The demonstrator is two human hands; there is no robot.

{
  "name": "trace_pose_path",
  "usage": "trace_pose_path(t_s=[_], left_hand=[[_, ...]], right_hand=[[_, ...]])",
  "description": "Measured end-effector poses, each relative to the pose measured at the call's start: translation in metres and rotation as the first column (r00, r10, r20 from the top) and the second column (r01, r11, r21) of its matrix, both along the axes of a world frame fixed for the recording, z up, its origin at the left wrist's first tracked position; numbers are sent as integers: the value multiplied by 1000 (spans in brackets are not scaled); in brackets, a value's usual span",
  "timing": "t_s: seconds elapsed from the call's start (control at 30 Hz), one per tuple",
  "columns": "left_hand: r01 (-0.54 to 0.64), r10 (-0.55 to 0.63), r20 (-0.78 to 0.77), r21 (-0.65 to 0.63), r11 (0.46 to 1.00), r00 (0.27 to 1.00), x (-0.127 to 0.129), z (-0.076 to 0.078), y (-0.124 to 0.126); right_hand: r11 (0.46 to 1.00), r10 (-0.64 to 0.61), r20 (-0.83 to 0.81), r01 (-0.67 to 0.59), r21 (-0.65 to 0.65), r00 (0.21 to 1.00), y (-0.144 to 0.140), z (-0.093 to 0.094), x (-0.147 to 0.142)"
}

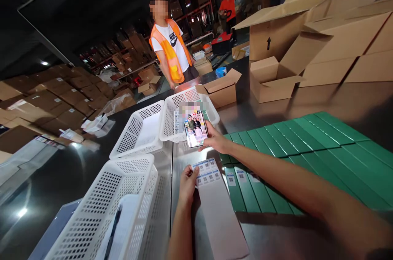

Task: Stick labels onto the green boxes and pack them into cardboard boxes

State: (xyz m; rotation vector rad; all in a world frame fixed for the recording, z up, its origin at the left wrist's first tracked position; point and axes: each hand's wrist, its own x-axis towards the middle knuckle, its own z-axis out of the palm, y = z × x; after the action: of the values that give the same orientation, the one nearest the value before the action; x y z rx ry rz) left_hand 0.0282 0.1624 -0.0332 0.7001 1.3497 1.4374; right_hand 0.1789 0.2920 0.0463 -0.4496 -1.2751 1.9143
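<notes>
My right hand (pixel 215 141) holds a phone (pixel 194 127) with a lit picture on its screen, above the steel table (pixel 337 100). My left hand (pixel 188 182) pinches the near end of a long backing strip (pixel 219 215) that carries small white barcode labels (pixel 208 172) at its far end. Rows of flat green boxes (pixel 307 149) lie side by side to the right, under my right forearm; some nearest ones bear a white label.
Three white perforated baskets stand on the table: one near left (pixel 101 215) with a pen inside, one in the middle (pixel 139 131), one behind the phone (pixel 172 116). Open cardboard boxes (pixel 270 80) stand beyond. A person in an orange vest (pixel 170 49) stands across the table.
</notes>
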Motion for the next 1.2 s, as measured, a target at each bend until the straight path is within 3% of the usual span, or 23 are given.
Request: trace_pose_path(t_s=[0.23,1.2], left_hand=[[0,-1,-4,-10,1000,1000,0,1,0],[34,-34,0,-17,999,999,-1,-1,2]], right_hand=[[998,39,-36,-41,-46,999,0,1,0],[997,-9,-69,4,-72,998,6,-8,-3]])
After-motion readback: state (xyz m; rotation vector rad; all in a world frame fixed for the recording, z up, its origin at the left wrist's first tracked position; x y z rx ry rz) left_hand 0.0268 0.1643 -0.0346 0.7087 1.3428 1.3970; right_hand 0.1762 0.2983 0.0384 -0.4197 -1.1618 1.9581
